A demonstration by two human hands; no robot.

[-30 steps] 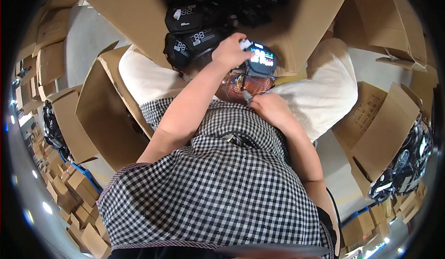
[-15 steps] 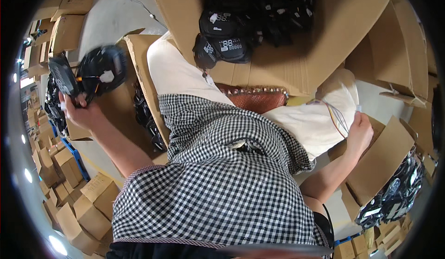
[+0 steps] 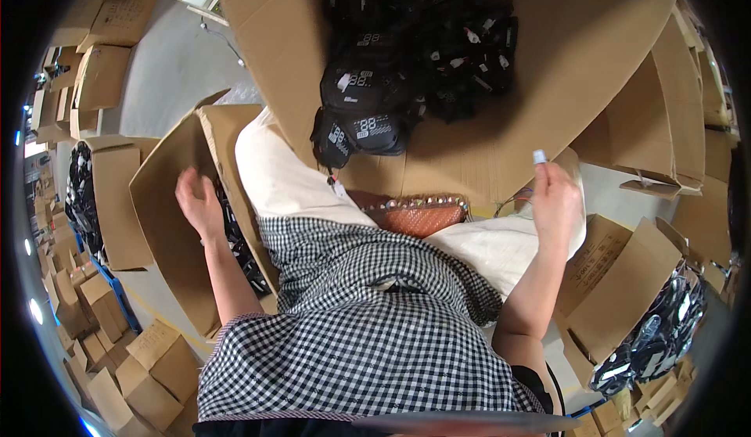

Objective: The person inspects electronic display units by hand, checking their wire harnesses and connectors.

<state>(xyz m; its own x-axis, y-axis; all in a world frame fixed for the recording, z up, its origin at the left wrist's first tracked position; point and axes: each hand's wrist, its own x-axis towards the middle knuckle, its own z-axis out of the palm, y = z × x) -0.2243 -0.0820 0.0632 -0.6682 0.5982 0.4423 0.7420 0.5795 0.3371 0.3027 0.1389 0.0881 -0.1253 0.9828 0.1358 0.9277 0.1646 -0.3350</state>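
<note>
Head view, from the grip outward. My right hand [image 3: 557, 202] is closed in a fingertip pinch on a small white connector [image 3: 539, 156], its end standing up clear of the fingers. Thin coloured wires [image 3: 522, 195] show just beside that hand, over my right leg; whether they join the connector I cannot tell. My left hand [image 3: 201, 202] hangs over the left carton [image 3: 166, 226] — fingers loosely parted, slightly blurred, nothing seen in them.

Handling, by my judgement: connector feather-light, hard, small enough to slip; best held by its housing sides. Wires limp, easily strained — no tugging on them.

Ahead, black display units [image 3: 374, 132] lie heaped in the large carton [image 3: 485, 172], nearest ones face up. They look stiff and fairly light, with smooth fronts that could scuff; I would take them by the rim, clear of the leads. More dark units [image 3: 249, 257] sit in the left carton. Between my legs, a reddish-brown textured item [image 3: 418, 219] with a beaded edge. Farther right, bagged black goods [image 3: 653, 331] in another box.
</note>
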